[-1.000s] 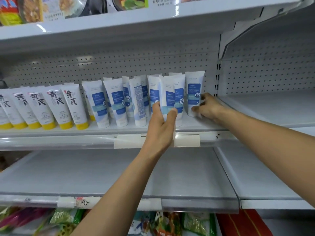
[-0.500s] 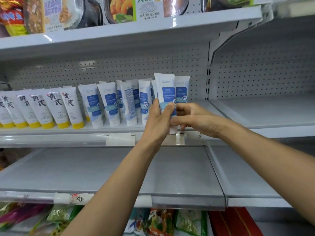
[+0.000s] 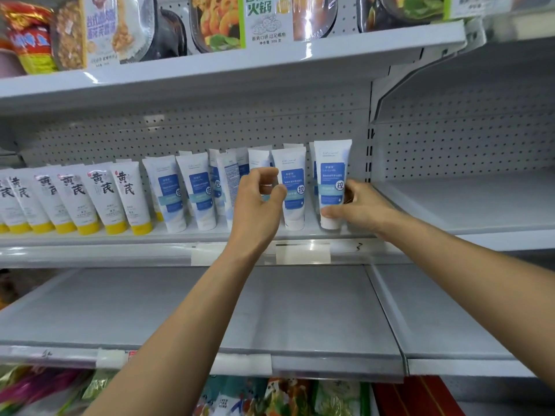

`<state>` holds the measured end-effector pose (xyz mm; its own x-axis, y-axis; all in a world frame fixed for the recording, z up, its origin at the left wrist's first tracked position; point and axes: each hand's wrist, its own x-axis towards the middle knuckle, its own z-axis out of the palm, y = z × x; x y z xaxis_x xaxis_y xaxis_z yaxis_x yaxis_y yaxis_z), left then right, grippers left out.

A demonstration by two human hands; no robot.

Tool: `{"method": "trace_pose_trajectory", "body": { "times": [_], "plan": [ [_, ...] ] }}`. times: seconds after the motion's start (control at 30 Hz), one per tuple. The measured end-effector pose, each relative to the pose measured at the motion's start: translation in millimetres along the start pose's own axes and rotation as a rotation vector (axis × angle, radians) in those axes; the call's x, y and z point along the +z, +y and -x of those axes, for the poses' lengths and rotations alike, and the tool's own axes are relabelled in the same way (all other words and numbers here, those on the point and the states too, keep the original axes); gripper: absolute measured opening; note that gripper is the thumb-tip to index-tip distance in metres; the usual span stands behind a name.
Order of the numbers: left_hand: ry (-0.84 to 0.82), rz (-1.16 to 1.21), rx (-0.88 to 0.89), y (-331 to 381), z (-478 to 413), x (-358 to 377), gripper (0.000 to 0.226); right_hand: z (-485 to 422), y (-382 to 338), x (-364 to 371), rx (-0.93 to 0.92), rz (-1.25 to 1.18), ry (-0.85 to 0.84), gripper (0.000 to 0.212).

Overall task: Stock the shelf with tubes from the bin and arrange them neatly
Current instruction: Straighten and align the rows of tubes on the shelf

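A white shelving unit with a pegboard back (image 3: 210, 127) fills the view. Its top shelf (image 3: 210, 64) carries boxed and bagged food packs (image 3: 216, 22). Below the stocked level lies the lower shelf (image 3: 300, 310), a grey sheet, and under that sit coloured snack bags (image 3: 285, 397).

The middle shelf (image 3: 168, 235) bears the tubes, all standing cap-down. At the left, a row of yellow-capped tubes (image 3: 102, 199) with black characters leans a little to the left. To their right stand the blue-label tubes (image 3: 198, 190), in more than one row, some tilted and one turned with its back print to the front. A paper price label (image 3: 303, 253) sits in the clear strip on the shelf's front edge.

Both bare forearms reach up from below. The right grip (image 3: 363, 205) holds the end tube (image 3: 332, 175), the rightmost one, which stands upright near the shelf's right upright post; the thumb lies across its lower front just above the cap and the fingers wrap behind its right side. The left grip (image 3: 258, 205) hangs in front of the blue-label row with fingers loosely curled and nothing between them; its thumb tip sits at the left edge of the neighbouring tube (image 3: 292, 199), and contact cannot be made out.
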<state>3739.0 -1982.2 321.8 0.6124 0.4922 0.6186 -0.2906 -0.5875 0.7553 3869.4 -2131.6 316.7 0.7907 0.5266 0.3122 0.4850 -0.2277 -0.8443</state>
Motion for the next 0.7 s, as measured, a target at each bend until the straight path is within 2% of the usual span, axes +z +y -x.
{"method": "trace_pose_trajectory", "body": {
  "times": [0.23, 0.47, 0.53, 0.67, 0.7],
  "plan": [
    [-0.068, -0.085, 0.061, -4.4, -14.6, -17.4, 0.016, -10.9, 7.7, 11.0, -0.014, 0.031, -0.014, 0.046],
    [-0.122, -0.229, 0.196, -3.6, -35.9, -30.5, 0.022, -15.0, 9.1, 5.6, 0.0, 0.05, -0.015, 0.04],
    [-0.151, -0.268, 0.243, -0.1, -46.1, -36.9, 0.022, -15.7, 1.6, 0.3, 0.005, 0.034, 0.005, 0.043],
    [-0.207, -0.318, 0.338, 8.8, -76.5, -57.3, 0.019, -17.2, -25.6, -13.9, -0.052, 0.01, 0.104, 0.021],
    [-0.219, -0.326, 0.355, 11.9, -86.3, -62.6, 0.019, -19.2, -31.7, -19.4, -0.069, 0.022, 0.164, 0.023]
  ]
}}
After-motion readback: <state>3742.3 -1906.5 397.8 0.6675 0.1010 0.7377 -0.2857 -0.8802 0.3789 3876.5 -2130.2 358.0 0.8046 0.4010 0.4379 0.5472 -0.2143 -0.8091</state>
